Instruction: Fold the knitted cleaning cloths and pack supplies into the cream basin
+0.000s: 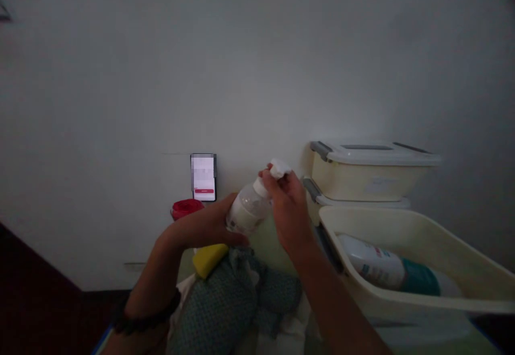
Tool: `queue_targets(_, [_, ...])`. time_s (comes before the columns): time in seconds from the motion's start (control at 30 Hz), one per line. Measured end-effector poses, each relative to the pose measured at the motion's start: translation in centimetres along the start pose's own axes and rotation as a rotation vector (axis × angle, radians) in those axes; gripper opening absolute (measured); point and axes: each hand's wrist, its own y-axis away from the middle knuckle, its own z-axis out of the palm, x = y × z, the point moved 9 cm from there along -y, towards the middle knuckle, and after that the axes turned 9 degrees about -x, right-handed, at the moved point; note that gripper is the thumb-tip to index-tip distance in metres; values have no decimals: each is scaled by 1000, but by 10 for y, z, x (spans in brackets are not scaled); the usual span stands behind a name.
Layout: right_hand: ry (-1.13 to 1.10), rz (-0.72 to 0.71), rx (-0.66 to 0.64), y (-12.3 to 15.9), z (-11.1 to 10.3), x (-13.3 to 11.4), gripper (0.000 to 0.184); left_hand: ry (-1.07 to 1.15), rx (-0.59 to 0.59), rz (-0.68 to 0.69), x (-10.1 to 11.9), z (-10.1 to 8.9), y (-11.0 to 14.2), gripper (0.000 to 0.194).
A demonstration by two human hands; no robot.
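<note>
A clear bottle [247,210] with a white collar is tilted, its top toward the upper right. My left hand [218,223] is wrapped round its body from the left, the thumb along the near side. At the neck, my right hand [288,205] has its fingers closed on the bottle's white top [280,168], which looks like a spray or pump head. Fingers hide much of that top. Just below my left hand are a yellow sponge-like block [209,259] and a blue-green woven cloth [225,301], bunched up.
A lit phone [204,178] leans upright against the white wall [249,76]. In front of it sits a red roll-like item [187,208]. At right, an open cream bin [406,218] holds a white and teal bottle [386,265]; a lidded box [370,175] stands behind.
</note>
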Motion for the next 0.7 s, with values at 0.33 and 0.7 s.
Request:
queue_targets(0.33, [-43, -166, 9, 4, -17, -55, 18, 410, 147, 182, 31, -15, 18, 69])
queue_targets(0.7, [293, -141, -120, 13, -9, -84, 12, 550, -42, 294, 34, -6, 23, 62])
